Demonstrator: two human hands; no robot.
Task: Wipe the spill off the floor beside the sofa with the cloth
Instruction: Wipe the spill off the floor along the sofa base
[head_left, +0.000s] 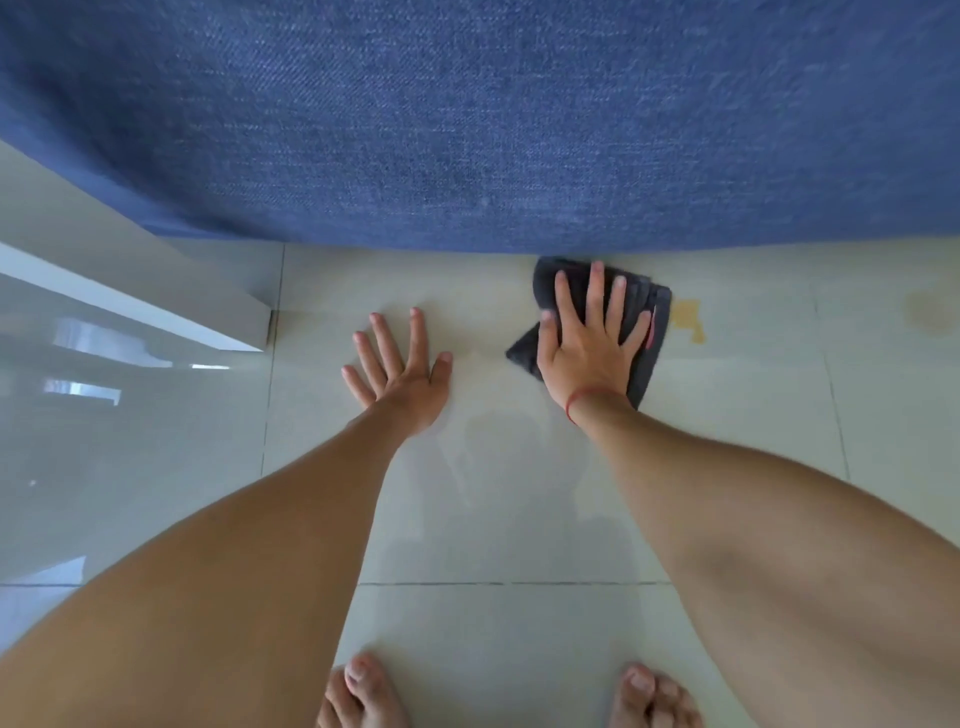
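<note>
A dark grey folded cloth (652, 332) lies on the pale tiled floor right against the foot of the blue sofa (493, 119). My right hand (589, 338) presses flat on the cloth with its fingers spread, a red string around the wrist. Just right of the cloth a yellowish spill (688, 318) marks the tile, touching the cloth's edge. My left hand (400, 364) rests flat on the bare floor to the left, fingers apart, holding nothing.
A white glossy cabinet or low table (119, 322) stands at the left, its corner near my left hand. A faint brownish stain (930, 312) shows on the tile at the far right. My bare feet (363, 696) are at the bottom edge.
</note>
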